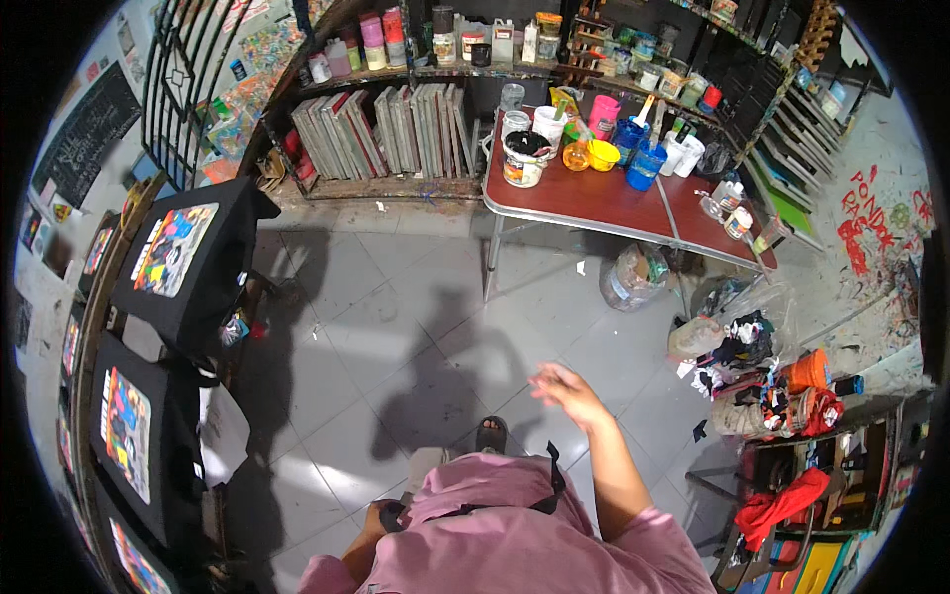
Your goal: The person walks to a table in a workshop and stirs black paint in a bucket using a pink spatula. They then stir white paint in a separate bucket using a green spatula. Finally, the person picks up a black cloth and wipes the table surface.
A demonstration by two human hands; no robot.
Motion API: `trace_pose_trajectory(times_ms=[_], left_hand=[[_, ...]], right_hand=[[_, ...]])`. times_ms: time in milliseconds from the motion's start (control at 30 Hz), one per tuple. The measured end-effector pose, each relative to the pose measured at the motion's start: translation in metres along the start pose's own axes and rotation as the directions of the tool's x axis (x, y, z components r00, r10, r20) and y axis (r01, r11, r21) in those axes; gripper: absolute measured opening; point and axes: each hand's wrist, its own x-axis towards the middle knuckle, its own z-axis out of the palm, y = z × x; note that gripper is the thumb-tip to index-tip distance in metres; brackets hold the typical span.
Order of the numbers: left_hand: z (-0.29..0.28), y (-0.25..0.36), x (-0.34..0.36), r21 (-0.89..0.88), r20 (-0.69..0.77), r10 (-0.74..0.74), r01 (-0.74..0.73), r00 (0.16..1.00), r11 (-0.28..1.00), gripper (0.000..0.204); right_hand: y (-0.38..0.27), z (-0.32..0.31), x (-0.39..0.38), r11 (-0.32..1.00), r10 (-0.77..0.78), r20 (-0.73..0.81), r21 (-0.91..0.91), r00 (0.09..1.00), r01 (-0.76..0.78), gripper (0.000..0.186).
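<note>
My right hand (pixel 568 390) is held out over the floor in front of me, fingers loosely stretched and nothing in them. Low by my left hip is my left hand (pixel 378 516), beside a small dark thing (pixel 393 515) that I cannot make out; its fingers are mostly hidden. On the left, black T-shirts (pixel 134 342) with colourful prints lie along a rack, away from both hands. The red-brown table (pixel 574 201) ahead carries a white bucket of black paint (pixel 525 158), a blue pot (pixel 646 164) and a yellow bowl (pixel 603 154).
Upright frames (pixel 426 129) fill a low shelf at the back, beneath paint containers (pixel 445 45). A clear bag of waste (pixel 634 277) stands under the table. Along the right are rags (pixel 747 342), an orange bucket (pixel 807 371) and a chair with a red cloth (pixel 782 507).
</note>
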Motion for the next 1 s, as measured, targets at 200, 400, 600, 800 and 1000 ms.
trace_pose_trajectory(times_ms=[200, 400, 600, 800, 1000], left_hand=[[-0.03, 0.094, 0.102, -0.515, 0.207, -0.091, 0.187, 0.974, 0.836, 0.039], [-0.077, 0.098, 0.233, -0.526, 0.379, -0.147, 0.343, 0.914, 0.778, 0.042], [-0.131, 0.185, 0.45, -0.358, 0.029, -0.527, 0.501, 0.85, 0.788, 0.05], [-0.139, 0.302, 0.663, 0.044, -0.122, 0.212, -0.208, 0.969, 0.977, 0.055], [-0.085, 0.424, 0.74, 0.324, 0.083, 0.673, -0.658, 0.735, 0.679, 0.082]], right_hand=[[-0.077, 0.001, 0.09, 0.995, -0.064, 0.019, -0.069, 0.998, 0.065, 0.017], [-0.084, -0.069, 0.187, 0.996, -0.083, -0.192, 0.025, 0.978, 0.089, 0.014], [-0.136, -0.119, 0.293, 0.965, -0.258, -0.495, -0.178, 0.83, 0.194, 0.029], [-0.19, -0.129, 0.397, 0.837, -0.451, -0.602, -0.541, 0.659, 0.079, 0.049], [-0.241, -0.132, 0.435, 0.687, -0.666, -0.469, -0.689, 0.581, 0.231, 0.026]])
